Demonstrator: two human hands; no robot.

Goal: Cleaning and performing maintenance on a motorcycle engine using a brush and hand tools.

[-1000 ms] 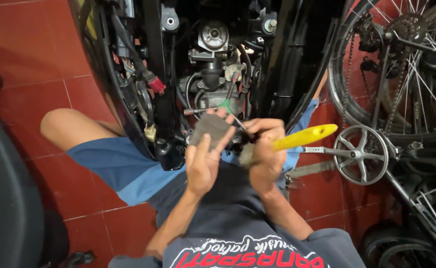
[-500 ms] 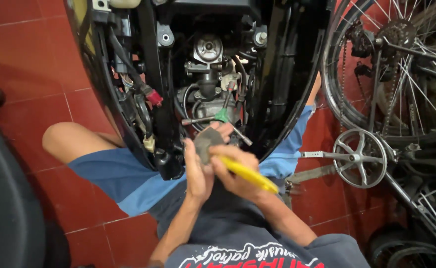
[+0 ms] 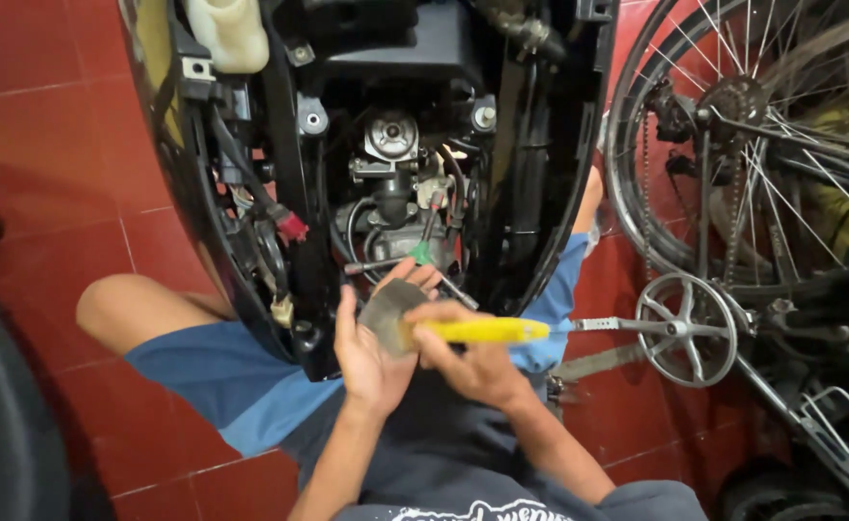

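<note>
A flat grey metal part [image 3: 390, 307] is being cradled in the left hand [image 3: 371, 352], which is half closed, palm up, with fingers curled around the part's lower and left edges. A yellow-handled tool [image 3: 477, 331] is being gripped by the right hand [image 3: 477, 362], whose fingers are wrapped tightly around the handle's near end. The handle is being held roughly level, pointing out to the right; its working end is being pressed against the grey part, but the tip itself is hidden by part and fingers, so the tool type cannot be told. Both hands are being held close together, touching at the part, just below the opened scooter body [image 3: 299, 241].

Inside the black frame, the exposed carburettor [image 3: 390, 145] and engine parts are being shown, well above the hands. A green-tipped piece [image 3: 422, 253] and a thin metal rod [image 3: 371, 265] are sitting just above the fingertips of the left hand. A red connector [image 3: 292, 227] is hanging at the left of the cavity, and a white plastic tank [image 3: 226, 34] is seen at the top.

Blue shorts [image 3: 222, 376] are being worn, with one bare knee [image 3: 120, 309] resting on the red tiled floor [image 3: 48, 106]. A bicycle [image 3: 733, 193] is standing to the right, its chainring [image 3: 685, 328] near the tool's handle end.
</note>
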